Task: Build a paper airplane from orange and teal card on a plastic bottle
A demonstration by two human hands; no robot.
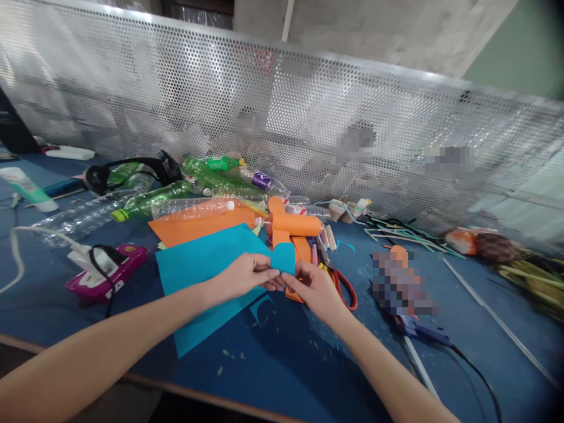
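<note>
A small blue paper piece [282, 258] with a rounded edge is held between both hands above the table. My left hand [249, 273] pinches its left side, and my right hand [315, 288] grips its lower right edge. Just behind it lies an orange paper roll [296, 225] with orange strips around it. Under and beyond my left hand is a large blue paper sheet [194, 267], partly over an orange sheet [176, 226]. Red-handled scissors [348, 291] rest beside my right hand.
Green bottles [167, 197] and clear bottles [189, 207] lie at the back, before a perforated metal screen [308, 106]. A magenta power strip [108, 276] with cables sits left. On the right are a glue gun [418, 329], a white stick [493, 314] and green strips [405, 232].
</note>
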